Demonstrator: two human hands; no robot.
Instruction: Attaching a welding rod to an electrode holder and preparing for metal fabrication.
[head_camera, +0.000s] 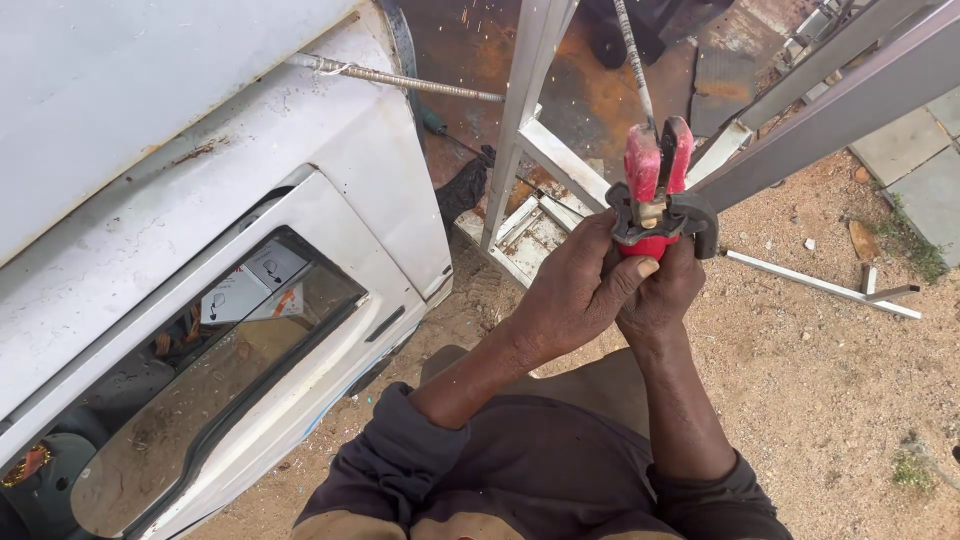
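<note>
Both my hands are clasped around a red welding electrode holder (655, 185) with grey jaw guards, held up in front of me. My left hand (575, 290) wraps its handle from the left, thumb across the red grip. On the right side, my right hand (668, 295) closes on the same handle from behind. A thin welding rod (632, 60) sticks up out of the red jaws. The holder's tip sits close to a white metal frame (530, 110) of angled bars.
A white vehicle door (300, 180) with a window fills the left. A ribbed steel bar (400, 78) runs across toward the frame. A grey beam (840, 100) slants at the right. A loose white strip (820, 285) lies on sandy ground.
</note>
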